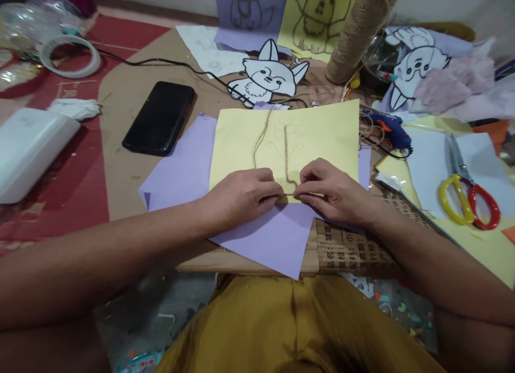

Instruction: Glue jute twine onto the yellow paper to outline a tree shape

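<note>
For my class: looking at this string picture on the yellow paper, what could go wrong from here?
The twine might shift off the pencil lines if either the left hand or right hand slips. The yellow paper could slide, as it lies on loose purple sheets.

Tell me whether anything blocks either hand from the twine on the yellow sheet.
Nothing visible does. The fingertips of the left hand and right hand are at the twine, near the lower edge of the yellow sheet. The phone and scissors lie off to the sides.
</note>
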The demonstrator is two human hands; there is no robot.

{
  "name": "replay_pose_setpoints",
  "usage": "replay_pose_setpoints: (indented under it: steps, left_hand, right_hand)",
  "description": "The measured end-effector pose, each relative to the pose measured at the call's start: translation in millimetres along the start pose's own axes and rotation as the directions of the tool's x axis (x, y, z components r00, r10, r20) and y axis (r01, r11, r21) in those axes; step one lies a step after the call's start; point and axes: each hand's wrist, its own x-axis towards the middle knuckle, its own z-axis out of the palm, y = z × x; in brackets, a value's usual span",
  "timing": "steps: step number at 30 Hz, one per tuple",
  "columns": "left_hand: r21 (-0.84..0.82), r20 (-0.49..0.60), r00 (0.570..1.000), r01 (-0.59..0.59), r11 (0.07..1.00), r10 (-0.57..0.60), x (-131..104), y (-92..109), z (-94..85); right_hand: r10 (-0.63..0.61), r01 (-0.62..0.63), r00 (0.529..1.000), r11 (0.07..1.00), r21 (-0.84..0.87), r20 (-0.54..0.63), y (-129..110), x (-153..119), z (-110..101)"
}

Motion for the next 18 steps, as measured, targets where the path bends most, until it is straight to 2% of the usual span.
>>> replay_pose_setpoints:
  steps: [8,13,18]
  left_hand:
    - [-0.016,-0.007,1.000,-0.009,1.000,0.009,0.8,-0.8,-1.2]
    - [-0.014,0.008,1.000,0.006,1.000,-0.006,1.3,0.0,-1.0]
    - [-0.035,-0.011,1.000,0.007,0.999,-0.007,1.1,-0.4,-1.1]
  right_hand:
    - [0.004,-0.004,1.000,0.999,0.047,-0.012,-0.6,-0.5,-4.7]
    - [-0.034,0.035,0.999,0.999,-0.033,0.034,-0.4,0.4,-3.1]
    - [-0.003,0.003,1.000,1.000,0.027,-0.017,2.0,-2.0,-4.4]
